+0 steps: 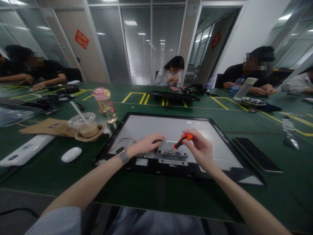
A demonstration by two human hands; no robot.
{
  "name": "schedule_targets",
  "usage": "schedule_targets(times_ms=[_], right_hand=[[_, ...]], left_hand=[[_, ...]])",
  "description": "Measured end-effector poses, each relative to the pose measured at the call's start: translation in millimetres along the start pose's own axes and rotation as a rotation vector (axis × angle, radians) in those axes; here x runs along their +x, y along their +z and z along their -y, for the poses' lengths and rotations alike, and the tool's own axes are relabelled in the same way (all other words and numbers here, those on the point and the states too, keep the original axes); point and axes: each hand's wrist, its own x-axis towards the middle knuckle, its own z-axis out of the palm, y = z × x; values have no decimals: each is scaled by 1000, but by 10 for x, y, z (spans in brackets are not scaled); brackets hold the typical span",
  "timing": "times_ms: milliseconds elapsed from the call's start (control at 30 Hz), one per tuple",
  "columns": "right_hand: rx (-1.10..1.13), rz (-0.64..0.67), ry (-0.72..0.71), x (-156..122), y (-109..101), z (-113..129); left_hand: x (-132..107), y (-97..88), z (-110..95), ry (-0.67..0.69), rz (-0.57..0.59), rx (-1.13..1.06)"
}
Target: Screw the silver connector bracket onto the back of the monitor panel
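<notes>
- Centrally, a flat display panel [151, 125] with a black frame lies on the green table [156, 192], directly before the person, its pale sheet-like surface facing up.
- Near the panel's closest edge sits a metal bracket [173, 160] with a row of connectors, a blue one among them.
- The right hand [201, 148] pinches an orange-and-black screwdriver [182, 141] between thumb and fingers; its shaft slants down and left to the connector row, though the exact contact of the tip is too small to tell.
- The left hand [148, 143], a watch [121, 154] at its wrist, reaches over the bracket's left end with fingers extended close together; whether they grip anything I cannot tell.
- Right of the panel lies a dark phone-like slab [256, 153].
- Left of it are a white mouse [71, 154], a clear cup [85, 125] with a straw and a pink-lidded bottle [105, 104].
</notes>
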Motion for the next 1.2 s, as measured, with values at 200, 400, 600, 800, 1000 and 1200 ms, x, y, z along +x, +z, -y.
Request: schedule_targets(times_ms=[200, 400, 600, 800, 1000, 1200], right_hand=[[97, 89, 58, -6, -21, 42], [56, 32, 14, 30, -23, 40], [192, 154, 82, -12, -49, 31], [99, 66, 61, 10, -37, 52], [104, -3, 26, 61, -17, 51], [333, 116, 261, 61, -41, 2]], left_hand=[[-3, 12, 22, -4, 0, 4], [4, 18, 55, 11, -2, -7], [4, 25, 62, 3, -9, -26], [0, 26, 59, 11, -10, -16], [-2, 21, 72, 20, 2, -5], [-7, 8, 63, 24, 8, -4]])
